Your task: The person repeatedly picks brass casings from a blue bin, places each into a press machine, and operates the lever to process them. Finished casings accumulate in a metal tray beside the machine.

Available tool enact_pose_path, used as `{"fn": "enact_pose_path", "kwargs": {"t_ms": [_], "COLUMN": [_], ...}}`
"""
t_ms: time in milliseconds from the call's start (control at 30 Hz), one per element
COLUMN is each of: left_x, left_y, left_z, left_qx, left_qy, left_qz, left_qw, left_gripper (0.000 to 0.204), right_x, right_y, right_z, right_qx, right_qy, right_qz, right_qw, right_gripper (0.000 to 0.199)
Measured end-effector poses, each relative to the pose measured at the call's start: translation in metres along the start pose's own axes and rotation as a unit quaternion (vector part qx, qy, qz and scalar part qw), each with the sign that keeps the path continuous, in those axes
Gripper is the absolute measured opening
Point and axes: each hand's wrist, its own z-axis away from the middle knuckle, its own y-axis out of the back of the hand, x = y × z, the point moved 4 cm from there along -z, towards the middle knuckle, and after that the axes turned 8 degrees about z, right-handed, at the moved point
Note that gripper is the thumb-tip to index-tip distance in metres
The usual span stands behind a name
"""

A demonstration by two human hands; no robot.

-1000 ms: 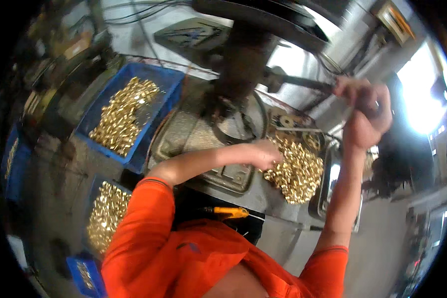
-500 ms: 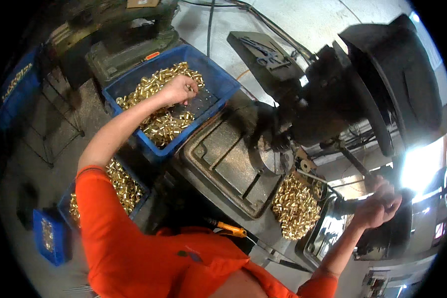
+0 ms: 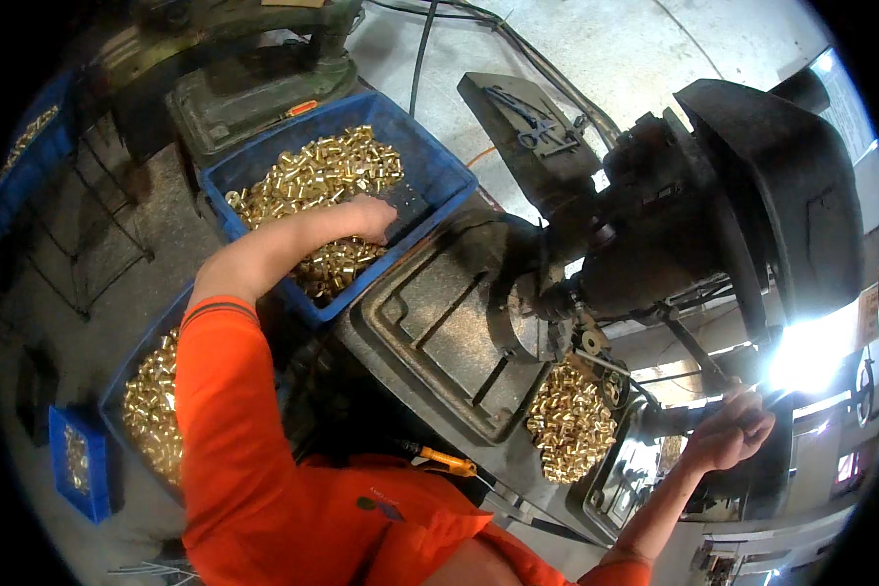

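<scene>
Over the blue bin [image 3: 456, 191], my left hand [image 3: 371, 217] has its fingers curled downward beside the heap of small brass-coloured metal pieces [image 3: 334, 166]. Its fingertips are hidden, so whatever they may hold cannot be made out. On the right, my right hand [image 3: 731, 430] is closed around the end of the feed lever [image 3: 695, 342] of a dark drill press [image 3: 645, 210]. Below the press head, a round chuck-like fixture [image 3: 514, 322] sits on the slotted metal table [image 3: 439, 322].
A pile of brass pieces [image 3: 571, 420] lies right of the press table. Another bin of brass pieces [image 3: 154, 415] and a small blue bin [image 3: 80, 467] stand at lower left. Pliers-like tools [image 3: 532, 122] rest on a bracket. An orange-handled tool [image 3: 446, 461] lies near my body.
My left hand has moved down and slightly right within the bin, away from the upper heap. The right hand stays on the lever, slightly lower and left in view. The view has shifted a little.
</scene>
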Motion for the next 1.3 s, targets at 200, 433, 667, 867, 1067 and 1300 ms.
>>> {"fn": "enact_pose_path", "kwargs": {"t_ms": [200,433,667,867,1067,1300], "left_x": [-0.01,-0.013,0.006,0.023,0.139,0.199], "left_y": [-0.008,-0.014,0.01,0.053,0.046,-0.01], "left_z": [-0.004,-0.004,0.017,0.05,0.095,0.051], "left_qx": [-0.001,-0.074,0.031,0.214,0.153,0.107], "left_qy": [0.029,0.103,0.063,-0.065,-0.223,-0.212], "left_qz": [0.03,0.099,0.044,0.229,0.337,0.615], "left_qw": [0.999,0.987,0.997,0.947,0.902,0.752], "left_gripper": [0.023,0.019,0.021,0.029,0.025,0.02], "right_x": [-0.002,-0.003,-0.002,-0.008,-0.004,-0.009], "right_y": [-0.003,-0.008,-0.003,-0.005,-0.007,-0.008], "right_z": [0.001,0.004,0.011,0.012,0.015,0.014], "right_qx": [0.007,-0.002,-0.002,0.002,0.016,-0.025], "right_qy": [0.005,0.02,0.021,0.037,0.027,0.033], "right_qz": [-0.016,-0.027,-0.025,-0.01,-0.036,-0.035], "right_qw": [1.0,0.999,0.999,0.999,0.999,0.999], "right_gripper": [0.043,0.045,0.047,0.048,0.035,0.032]}}
